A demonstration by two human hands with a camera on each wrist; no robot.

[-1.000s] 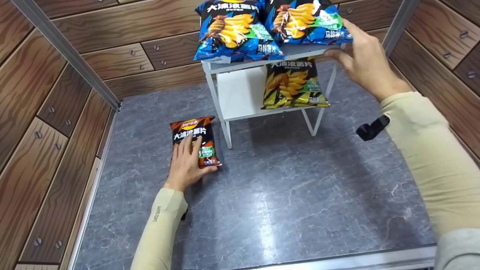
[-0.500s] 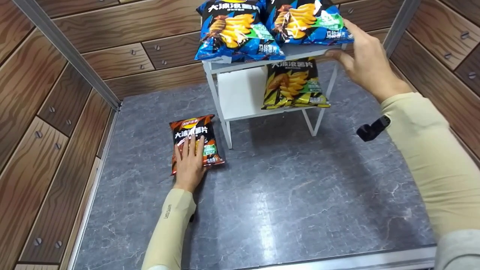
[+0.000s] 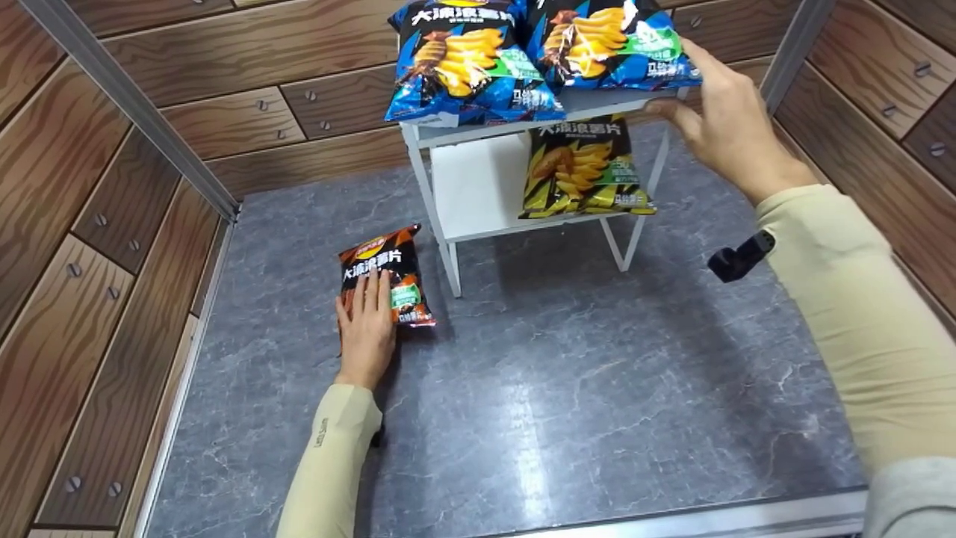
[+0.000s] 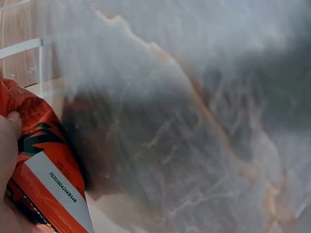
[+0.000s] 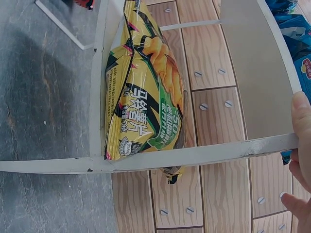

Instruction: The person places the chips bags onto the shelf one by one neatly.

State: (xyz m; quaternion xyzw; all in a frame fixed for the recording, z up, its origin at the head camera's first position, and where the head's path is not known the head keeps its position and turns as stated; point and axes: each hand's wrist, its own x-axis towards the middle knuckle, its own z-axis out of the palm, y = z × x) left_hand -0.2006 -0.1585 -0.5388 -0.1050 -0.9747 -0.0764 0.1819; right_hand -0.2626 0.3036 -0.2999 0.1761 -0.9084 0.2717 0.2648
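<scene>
An orange-and-black bag of chips [image 3: 377, 254] is at the left of the white two-tier rack. My left hand [image 3: 366, 336] holds its near left part, fingers over the printed front and thumb hidden from above. In the left wrist view, the thumb presses the bag's orange back [image 4: 51, 141], which tilts up from the floor with a dark shadow beside it. My right hand [image 3: 736, 123] grips the upper right corner of the rack [image 3: 478, 183], thumb on its edge, fingers beside a blue chip bag [image 3: 605, 45].
Another blue chip bag [image 3: 463, 60] lies on the upper shelf at left. A yellow-and-black chip bag [image 3: 586, 168] leans on the lower shelf's right half. Grey marbled floor [image 3: 560, 388] spreads in front, with wood-patterned walls [image 3: 89, 299] around.
My left hand came down flat on the orange bag, then its thumb went out of sight beneath. The bag has turned and tilted slightly leftward. My right hand stays put.
</scene>
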